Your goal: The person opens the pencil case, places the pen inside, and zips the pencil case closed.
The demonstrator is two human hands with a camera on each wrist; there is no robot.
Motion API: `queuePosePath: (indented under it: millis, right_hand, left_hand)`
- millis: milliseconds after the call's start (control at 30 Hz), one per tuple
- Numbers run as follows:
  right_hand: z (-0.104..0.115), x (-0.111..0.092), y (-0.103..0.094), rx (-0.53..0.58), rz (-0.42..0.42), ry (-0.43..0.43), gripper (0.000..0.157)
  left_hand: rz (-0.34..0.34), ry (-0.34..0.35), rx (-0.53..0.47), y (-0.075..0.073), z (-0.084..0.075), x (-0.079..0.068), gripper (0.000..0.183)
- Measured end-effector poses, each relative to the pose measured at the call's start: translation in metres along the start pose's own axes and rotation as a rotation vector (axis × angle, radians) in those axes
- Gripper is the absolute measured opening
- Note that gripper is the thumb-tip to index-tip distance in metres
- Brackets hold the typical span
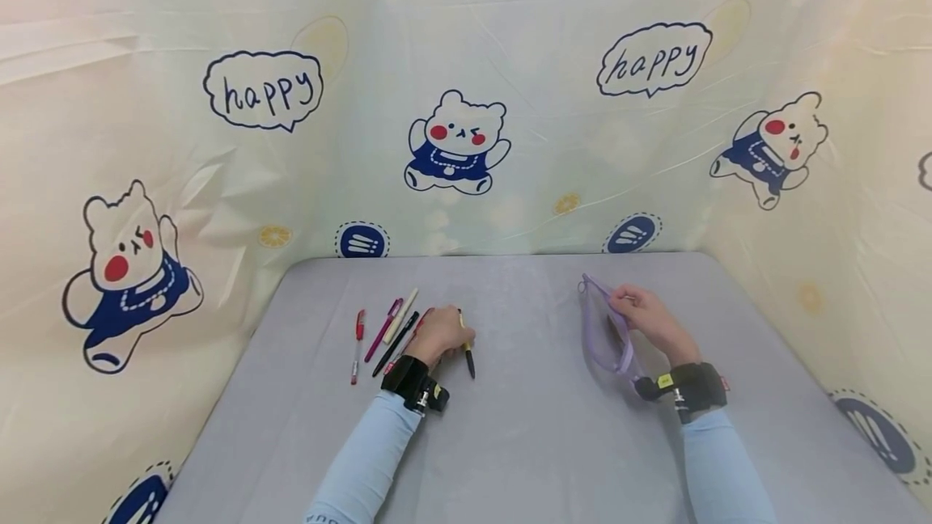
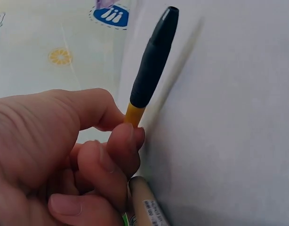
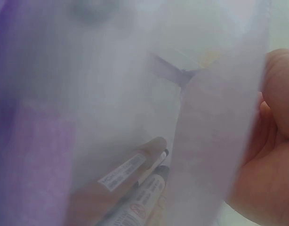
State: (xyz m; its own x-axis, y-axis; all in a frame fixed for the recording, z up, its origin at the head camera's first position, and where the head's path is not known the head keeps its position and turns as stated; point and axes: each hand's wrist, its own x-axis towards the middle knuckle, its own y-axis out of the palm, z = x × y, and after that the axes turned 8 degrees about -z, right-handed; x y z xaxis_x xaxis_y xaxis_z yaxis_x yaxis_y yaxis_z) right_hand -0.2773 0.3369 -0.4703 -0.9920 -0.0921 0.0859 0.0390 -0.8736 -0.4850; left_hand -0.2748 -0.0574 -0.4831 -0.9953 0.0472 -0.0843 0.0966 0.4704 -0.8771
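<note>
My left hand (image 1: 442, 335) pinches a yellow pen with a black grip (image 2: 153, 66) between thumb and fingers. Its black end (image 1: 470, 364) points toward the near side, close above the table. In the left wrist view a beige pen (image 2: 147, 202) with a label sits below my fingertips; whether they touch it is unclear. My right hand (image 1: 651, 318) holds the edge of a translucent pencil pouch (image 1: 591, 350) with purple trim, which hangs open. Through its hazy side, the right wrist view shows labelled pens, one brownish (image 3: 123, 172) and one pale (image 3: 140, 202).
Left of my left hand lie a red-capped pen (image 1: 359, 338), a purple pen (image 1: 382, 331), a cream pen (image 1: 400, 316) and a black pen (image 1: 396, 344), roughly side by side. The grey table (image 1: 524, 443) meets a patterned curtain (image 1: 553, 144) at the back.
</note>
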Motion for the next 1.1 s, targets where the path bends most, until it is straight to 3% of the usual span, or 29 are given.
queuePosePath:
  millis: [500,767,1100]
  right_hand:
    - [0.003,-0.002,0.002,0.003,-0.008,-0.005,0.031]
    - [0.006,-0.004,0.002,0.007,0.001,-0.007,0.032]
    - [0.004,-0.003,0.001,0.033,-0.001,0.002,0.031]
  left_hand:
    - [0.064,0.023,-0.197,-0.015,0.003,0.008,0.033]
    - [0.067,0.049,-0.236,-0.021,-0.010,0.005,0.037]
    - [0.115,0.040,-0.389,-0.018,-0.032,0.011,0.037]
